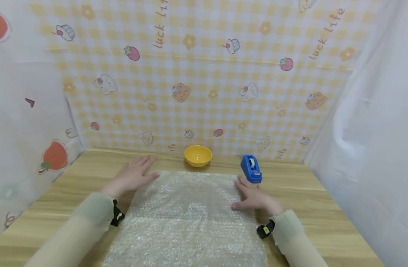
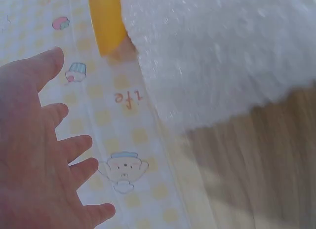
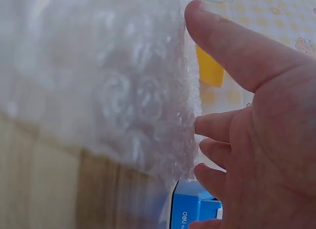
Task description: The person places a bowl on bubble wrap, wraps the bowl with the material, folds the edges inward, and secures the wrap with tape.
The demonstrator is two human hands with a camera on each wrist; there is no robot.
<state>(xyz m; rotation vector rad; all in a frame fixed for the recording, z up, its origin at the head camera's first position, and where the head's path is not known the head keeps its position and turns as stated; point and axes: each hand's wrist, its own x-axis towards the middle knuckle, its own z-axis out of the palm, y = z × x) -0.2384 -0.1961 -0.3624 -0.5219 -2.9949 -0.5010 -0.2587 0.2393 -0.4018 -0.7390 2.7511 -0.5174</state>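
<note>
A sheet of clear bubble wrap [image 1: 193, 218] lies flat on the wooden table in front of me. My left hand [image 1: 131, 176] is at its far left corner, fingers straight and spread, thumb tip by the edge. In the left wrist view that hand [image 2: 39, 150] holds nothing, and the sheet's corner [image 2: 222, 56] shows beside it. My right hand [image 1: 252, 196] lies along the far right edge with its fingers extended. Seen from the right wrist, the thumb and fingertips of this hand [image 3: 266, 135] are right at the edge of the wrap [image 3: 133, 91].
Behind the sheet stands a yellow bowl [image 1: 198, 159]. A blue tape dispenser [image 1: 250, 168] with a roll in it is just beyond my right fingertips. Patterned cloth [image 1: 204, 92] hangs along the table's back edge, with white cloth at both sides.
</note>
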